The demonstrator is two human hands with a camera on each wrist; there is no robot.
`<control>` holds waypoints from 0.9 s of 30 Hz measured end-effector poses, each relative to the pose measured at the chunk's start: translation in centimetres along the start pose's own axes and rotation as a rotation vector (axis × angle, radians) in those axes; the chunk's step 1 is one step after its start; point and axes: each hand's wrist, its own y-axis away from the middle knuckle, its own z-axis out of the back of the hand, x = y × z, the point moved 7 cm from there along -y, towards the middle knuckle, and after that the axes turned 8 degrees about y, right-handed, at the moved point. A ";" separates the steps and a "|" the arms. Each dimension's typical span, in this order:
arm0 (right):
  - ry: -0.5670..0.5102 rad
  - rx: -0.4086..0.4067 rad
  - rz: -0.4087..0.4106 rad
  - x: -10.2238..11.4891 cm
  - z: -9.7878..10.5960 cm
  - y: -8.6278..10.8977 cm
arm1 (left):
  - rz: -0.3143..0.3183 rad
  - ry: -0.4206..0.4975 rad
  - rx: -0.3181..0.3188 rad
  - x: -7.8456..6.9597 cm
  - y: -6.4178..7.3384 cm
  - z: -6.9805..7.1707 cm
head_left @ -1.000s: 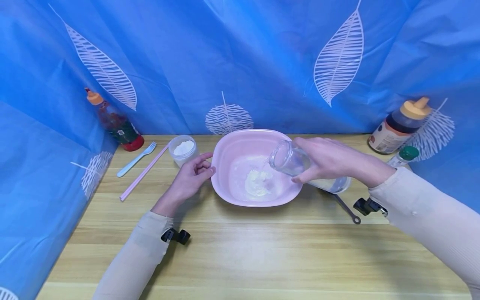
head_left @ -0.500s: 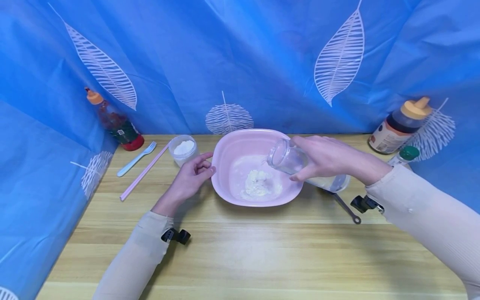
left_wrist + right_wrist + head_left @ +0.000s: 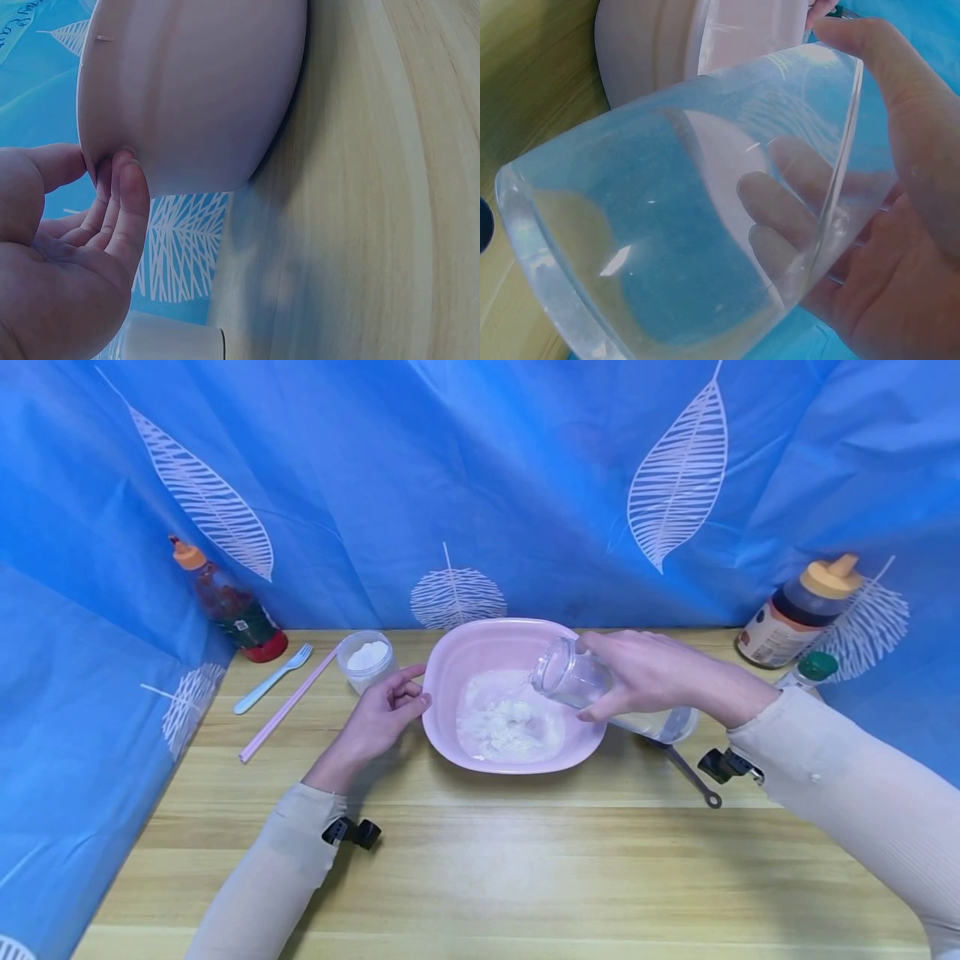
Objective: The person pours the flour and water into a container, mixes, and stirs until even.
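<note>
A pink plastic basin [image 3: 441, 739] stands on the table with wet white powder [image 3: 510, 727] on its floor. My left hand [image 3: 386, 714] pinches the basin's left rim, as the left wrist view also shows, thumb on one side and fingertips on the other. My right hand [image 3: 645, 672] grips a clear glass bottle [image 3: 573, 681] around its neck. The bottle tilts with its mouth over the basin's right part, and a thin stream of clear liquid [image 3: 525, 685] runs onto the powder. More liquid shows inside the bottle [image 3: 682, 225] in the right wrist view.
Left of the basin are a tub of white powder [image 3: 367, 664], pink chopsticks [image 3: 288, 706], a light-blue fork [image 3: 273, 679] and a red sauce bottle [image 3: 232, 610]. A dark handle [image 3: 693, 777], a green-capped bottle [image 3: 813, 667] and a dark sauce bottle [image 3: 795, 610] lie or stand right.
My right hand and the bottle have shifted slightly left. The wet white patch in the basin has spread leftward. My left hand has stayed in place on the rim.
</note>
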 end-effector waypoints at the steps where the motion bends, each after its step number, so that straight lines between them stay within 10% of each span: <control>1: 0.001 0.000 0.000 0.0 0.0 0.0 | -0.001 -0.001 0.000 0.0 0.0 0.0; 27: -0.011 0.033 -0.037 -0.8 -0.2 0.1 | -0.015 0.002 0.004 0.0 -0.1 0.0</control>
